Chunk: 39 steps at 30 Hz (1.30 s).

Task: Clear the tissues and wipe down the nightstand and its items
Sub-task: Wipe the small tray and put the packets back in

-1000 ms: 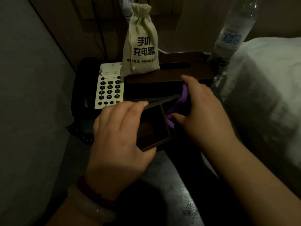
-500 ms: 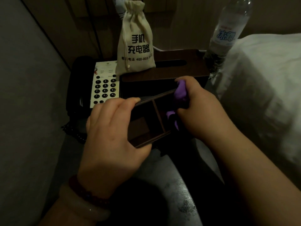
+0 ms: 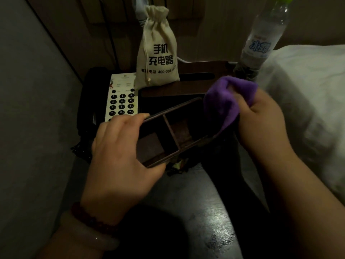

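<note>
**Wiping a divided wooden box above the nightstand**

The left hand (image 3: 119, 146) grips the left end of a small two-compartment wooden box (image 3: 168, 139). Its fingers (image 3: 139, 116) curl over the far rim and hold the box tilted above the dark worktop (image 3: 196, 212), in front of a telephone (image 3: 121, 101) and a tissue holder (image 3: 196, 86). The right hand (image 3: 261, 124) pinches a bunched purple cloth (image 3: 227, 98) at the box's right end. The step in hand appears to be wiping the box. The next move likely calls for pressing the cloth into each compartment.
</note>
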Tool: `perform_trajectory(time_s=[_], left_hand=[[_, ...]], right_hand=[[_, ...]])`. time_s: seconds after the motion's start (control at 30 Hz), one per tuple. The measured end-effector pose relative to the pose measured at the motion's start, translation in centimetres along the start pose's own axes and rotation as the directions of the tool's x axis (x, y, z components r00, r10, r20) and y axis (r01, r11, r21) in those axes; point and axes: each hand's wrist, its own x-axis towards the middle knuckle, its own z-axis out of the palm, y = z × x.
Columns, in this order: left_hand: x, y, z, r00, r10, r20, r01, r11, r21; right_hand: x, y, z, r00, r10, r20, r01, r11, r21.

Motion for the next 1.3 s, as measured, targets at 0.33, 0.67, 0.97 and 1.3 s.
perform_trajectory(time_s=[0.33, 0.67, 0.97, 1.3], left_hand=[[-0.2, 0.3, 0.3, 0.995, 0.1, 0.025, -0.099, 0.995, -0.032], [-0.5, 0.8, 0.0, 0.976, 0.198, 0.089, -0.196, 0.98, -0.034], [0.0, -0.2, -0.8, 0.982, 0.151, 0.111, -0.147, 0.988, -0.048], [0.2, -1.0, -0.6, 1.0, 0.014, 0.015, -0.014, 1.0, -0.013]], right_hand=[[-2.1, -1.7, 2.5, 0.849, -0.495, 0.184, 0.526, 0.765, -0.371], [-1.3, -0.7, 2.3, 0.805, -0.39, 0.447, 0.571, 0.713, -0.407], [-1.0, -0.6, 0.6, 0.876, -0.341, 0.342, 0.442, 0.851, -0.284], [-1.1, -1.5, -0.2, 0.956, -0.267, -0.121, 0.233, 0.943, -0.237]])
